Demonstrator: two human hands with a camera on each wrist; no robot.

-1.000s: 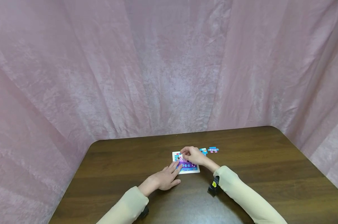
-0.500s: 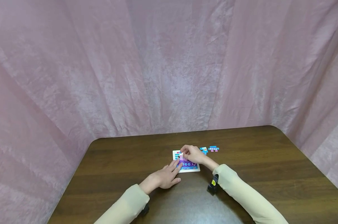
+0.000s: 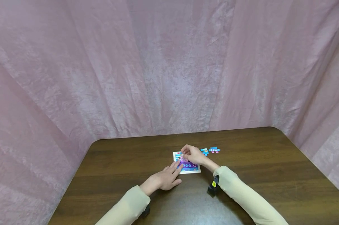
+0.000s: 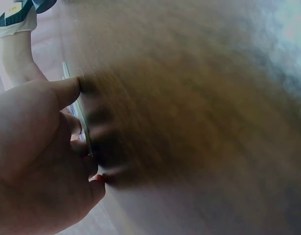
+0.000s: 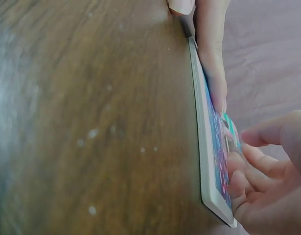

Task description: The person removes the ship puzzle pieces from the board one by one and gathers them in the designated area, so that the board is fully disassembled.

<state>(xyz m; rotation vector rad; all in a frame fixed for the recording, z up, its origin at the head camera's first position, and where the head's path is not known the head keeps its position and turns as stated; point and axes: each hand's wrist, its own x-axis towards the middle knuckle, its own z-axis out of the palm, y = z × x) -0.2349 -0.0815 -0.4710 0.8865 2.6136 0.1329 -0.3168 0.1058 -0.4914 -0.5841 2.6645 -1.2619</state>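
Note:
A small jigsaw puzzle in a white-framed tray [image 3: 198, 172] lies at mid-table, printed in purple, blue and pink. My left hand [image 3: 167, 179] rests with extended fingers on its left part, the thumb on the table off the front edge. Over the upper part of the tray, my right hand [image 3: 194, 155] pinches a puzzle piece between thumb and fingers. In the right wrist view the puzzle piece [image 5: 231, 128] stands tilted against the picture, partly covered by fingers. Both hands hide some of the picture.
Right of the tray, behind the right hand, lie a blue puzzle piece [image 3: 204, 151] and a blue-and-pink puzzle piece [image 3: 214, 150]. The brown wooden table [image 3: 124, 165] ends at the back before a pink curtain [image 3: 169, 68].
The right fingertips shift slightly over the upper part of the tray, and the piece there shows less white and more pink. The left hand stays in place.

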